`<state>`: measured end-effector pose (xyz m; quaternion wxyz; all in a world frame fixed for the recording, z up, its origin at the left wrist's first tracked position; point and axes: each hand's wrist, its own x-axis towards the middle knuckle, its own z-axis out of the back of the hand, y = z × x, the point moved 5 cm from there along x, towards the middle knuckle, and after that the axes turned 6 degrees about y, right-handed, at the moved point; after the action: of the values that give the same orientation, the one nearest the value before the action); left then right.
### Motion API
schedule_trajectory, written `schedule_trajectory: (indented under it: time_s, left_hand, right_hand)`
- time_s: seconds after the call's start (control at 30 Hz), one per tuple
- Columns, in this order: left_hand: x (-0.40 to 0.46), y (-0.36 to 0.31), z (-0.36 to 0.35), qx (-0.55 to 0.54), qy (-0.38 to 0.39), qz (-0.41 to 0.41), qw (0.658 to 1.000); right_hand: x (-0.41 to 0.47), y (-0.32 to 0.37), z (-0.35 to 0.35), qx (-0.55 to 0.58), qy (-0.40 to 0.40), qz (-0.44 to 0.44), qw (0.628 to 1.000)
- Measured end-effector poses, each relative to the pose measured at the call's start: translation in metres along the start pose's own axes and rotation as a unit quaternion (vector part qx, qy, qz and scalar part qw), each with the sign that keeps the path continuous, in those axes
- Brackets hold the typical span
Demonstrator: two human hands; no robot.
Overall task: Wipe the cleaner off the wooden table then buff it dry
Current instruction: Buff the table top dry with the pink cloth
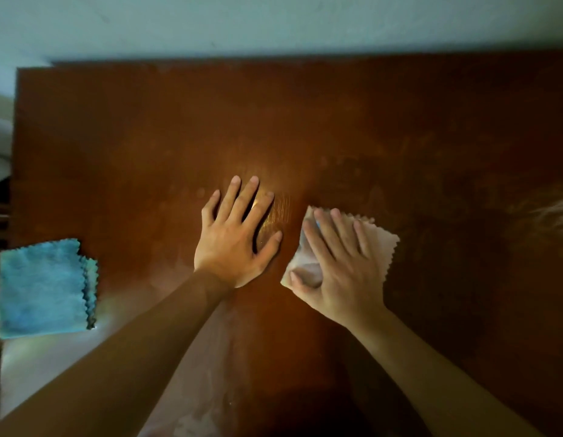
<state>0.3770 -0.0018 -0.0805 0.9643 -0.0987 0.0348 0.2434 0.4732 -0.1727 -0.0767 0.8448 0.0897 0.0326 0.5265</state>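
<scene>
Pale microfiber cloth point(385, 247) lies on the wooden table point(148, 137) beneath the right hand point(340, 266), fingers straight and pressing; its thumb perhaps gathers a fold. Left hand point(236, 241) rests spread flat, just beside.

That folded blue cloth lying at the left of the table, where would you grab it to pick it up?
Probably by its right edge, pinched from above with the left hand. The blue cloth lies flat and folded on the wooden table. Its zigzag layered edges show on that side, facing the hand, so they should lift easily.
</scene>
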Motion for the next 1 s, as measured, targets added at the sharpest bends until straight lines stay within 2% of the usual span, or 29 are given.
schedule_trajectory:
  time_s: [0.1,0.2,0.43,0.53,0.67,0.87,1.0]
  left_hand:
    - [0.0,0.0,0.0,-0.002,-0.002,-0.001,1.0]
    - [-0.001,0.0,0.0,0.003,-0.007,-0.003,1.0]
    - [0.0,0.0,-0.001,0.0,-0.009,-0.005,1.0]
    - [0.0,0.0,-0.001,0.003,-0.009,-0.004,1.0]
    - [0.0,-0.001,0.0,0.007,-0.013,-0.004,1.0]
    - [0.0,0.0,-0.002,0.007,-0.02,-0.007,1.0]
    - [0.0,0.0,-0.002,0.005,-0.019,-0.006,1.0]
  right_hand:
    - [0.047,-0.017,0.004,-0.016,-0.013,0.005,1.0]
    - [0.089,-0.031,0.005,-0.024,0.017,-0.021,0.999]
    - [0.046,-0.019,0.003,-0.029,0.011,0.008,0.999]
    - [0.073,-0.026,0.007,-0.019,0.019,0.018,0.999]
    - [0.13,-0.039,0.007,-0.021,0.067,-0.009,0.997]
    - [0.113,-0.036,0.005,-0.004,0.076,0.008,0.997]
    - [0.147,-0.049,0.01,0.006,0.082,0.023,0.996]
